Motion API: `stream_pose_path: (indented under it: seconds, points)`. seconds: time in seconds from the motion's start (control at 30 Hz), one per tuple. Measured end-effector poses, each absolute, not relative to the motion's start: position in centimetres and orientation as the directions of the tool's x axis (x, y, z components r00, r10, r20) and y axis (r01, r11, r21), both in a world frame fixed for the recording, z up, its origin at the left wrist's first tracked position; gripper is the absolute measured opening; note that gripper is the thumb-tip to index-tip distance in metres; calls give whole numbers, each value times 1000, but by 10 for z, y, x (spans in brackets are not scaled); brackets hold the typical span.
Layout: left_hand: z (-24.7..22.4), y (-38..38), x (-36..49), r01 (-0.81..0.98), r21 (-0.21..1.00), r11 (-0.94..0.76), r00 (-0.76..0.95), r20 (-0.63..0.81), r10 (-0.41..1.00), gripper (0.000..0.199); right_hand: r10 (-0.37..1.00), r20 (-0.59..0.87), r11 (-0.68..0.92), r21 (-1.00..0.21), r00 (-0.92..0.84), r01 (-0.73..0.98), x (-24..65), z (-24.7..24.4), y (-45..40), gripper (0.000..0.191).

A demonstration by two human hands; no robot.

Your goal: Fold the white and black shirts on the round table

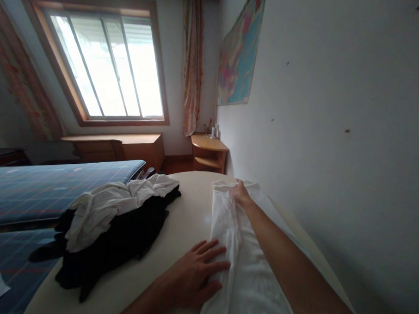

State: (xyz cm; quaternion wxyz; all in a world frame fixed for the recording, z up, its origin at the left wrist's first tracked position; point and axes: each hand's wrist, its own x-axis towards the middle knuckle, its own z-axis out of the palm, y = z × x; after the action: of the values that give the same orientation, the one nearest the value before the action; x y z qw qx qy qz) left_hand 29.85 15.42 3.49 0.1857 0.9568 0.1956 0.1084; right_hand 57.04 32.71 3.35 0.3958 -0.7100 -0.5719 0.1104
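Observation:
A white garment (254,266) lies spread lengthwise on the right part of the cream round table (193,213), with a band-like edge at its far end. My left hand (200,271) rests flat with fingers spread, the fingertips on the garment's left edge and the rest beside it. At the far end, my right hand (240,192) has its fingers closed on the cloth near the band; the exact grip is partly hidden. My right forearm stretches over the garment and covers some of it.
Heaped on the table's left side are white clothing (107,205) and black clothing (126,234). A blue plaid bed (58,189) stands beyond on the left. The wall (335,170) runs close along the right. A corner shelf (209,143) and a desk (139,139) are farther back.

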Motion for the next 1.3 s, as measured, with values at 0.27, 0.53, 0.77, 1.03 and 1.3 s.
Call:
stream_pose_path:
  seconds: [0.27, 0.53, 0.77, 1.03, 1.3]
  points:
    - [31, 154, 297, 303, 372, -877, 901, 187, 391, 49, 972, 234, 92, -459, 21, 884, 570, 23, 246, 41]
    - [25, 154, 299, 337, 336, -879, 876, 231, 424, 41, 973, -63, 199, -265, -223, 944, 578, 13, 145, 78]
    - [22, 159, 296, 416, 321, -851, 832, 244, 499, 33, 967, -67, 222, -251, -245, 942, 556, 16, 158, 77]
    - [13, 191, 277, 579, 297, -759, 712, 270, 648, 31, 961, -35, 257, -253, -274, 933, 525, 14, 211, 79]
    - [39, 183, 277, 786, 177, -592, 568, 171, 805, 32, 962, 25, 269, -249, -272, 930, 507, 11, 252, 79]
